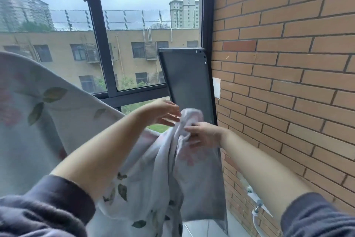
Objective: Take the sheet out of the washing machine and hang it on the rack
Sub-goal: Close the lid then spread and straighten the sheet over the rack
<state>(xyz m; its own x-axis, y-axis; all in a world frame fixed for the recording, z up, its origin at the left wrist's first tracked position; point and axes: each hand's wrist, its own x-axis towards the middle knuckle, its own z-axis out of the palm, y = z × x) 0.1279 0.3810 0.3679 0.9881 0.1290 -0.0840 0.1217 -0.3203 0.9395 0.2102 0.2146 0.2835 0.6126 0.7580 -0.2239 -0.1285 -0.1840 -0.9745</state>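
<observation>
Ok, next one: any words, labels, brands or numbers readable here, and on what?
None can be read. The sheet bears only a leaf and flower print; the dark panel and the white patch on the brick wall are blank; the buildings outside show no legible signs.

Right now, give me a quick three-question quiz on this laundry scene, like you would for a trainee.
1. True or false: the right hand grips a bunched part of the sheet.
2. What stands directly to the right of the dark panel? A: a tiled wall. B: a brick wall. C: a curtain.
3. Fill the gap: the sheet's print shows pink flowers and green ____.

Key: 1 true; 2 B; 3 leaves.
</observation>
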